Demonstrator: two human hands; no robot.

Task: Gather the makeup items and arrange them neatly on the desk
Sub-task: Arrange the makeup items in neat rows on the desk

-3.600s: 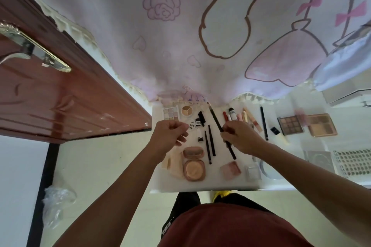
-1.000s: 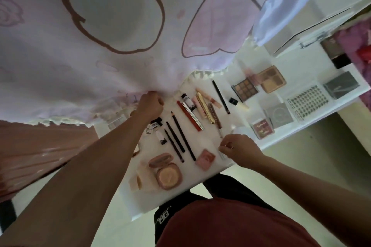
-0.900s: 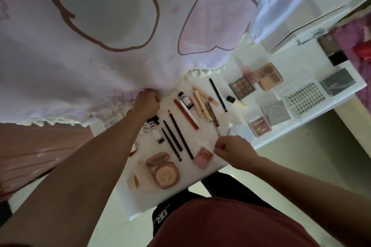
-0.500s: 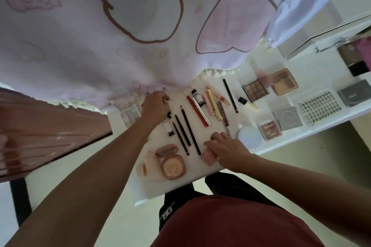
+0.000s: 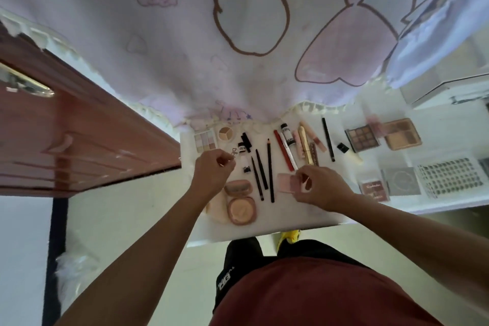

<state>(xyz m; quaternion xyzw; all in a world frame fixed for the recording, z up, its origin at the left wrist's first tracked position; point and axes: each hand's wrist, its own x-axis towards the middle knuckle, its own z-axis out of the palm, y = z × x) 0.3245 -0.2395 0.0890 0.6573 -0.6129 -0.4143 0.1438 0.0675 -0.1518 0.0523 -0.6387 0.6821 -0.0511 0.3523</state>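
Observation:
Makeup lies in rows on a white desk [image 5: 267, 229]. My right hand [image 5: 321, 186] pinches a pink square blush compact [image 5: 285, 182] at the desk's middle. My left hand [image 5: 214, 173] is curled, fingertips pinched at the near end of a small white tube [image 5: 234, 152]. Between the hands lie dark pencils [image 5: 270, 169] and a black-capped bottle [image 5: 241, 149]. An open round powder compact [image 5: 241, 209] sits near the front edge. A red pencil [image 5: 284, 151], a gold lipstick [image 5: 304, 145] and a black liner [image 5: 328, 139] lie further back.
A pink printed curtain [image 5: 238, 34] hangs over the desk's back edge. A brown eyeshadow palette [image 5: 362, 139], a tan palette [image 5: 402, 133], a grey square case [image 5: 401, 180] and a lash tray [image 5: 449, 174] are at the right. A brown door [image 5: 66, 140] stands at the left.
My left hand came back from the curtain to the white tube. My right hand moved from the desk's front edge onto the pink compact and took hold of it. The view swung left.

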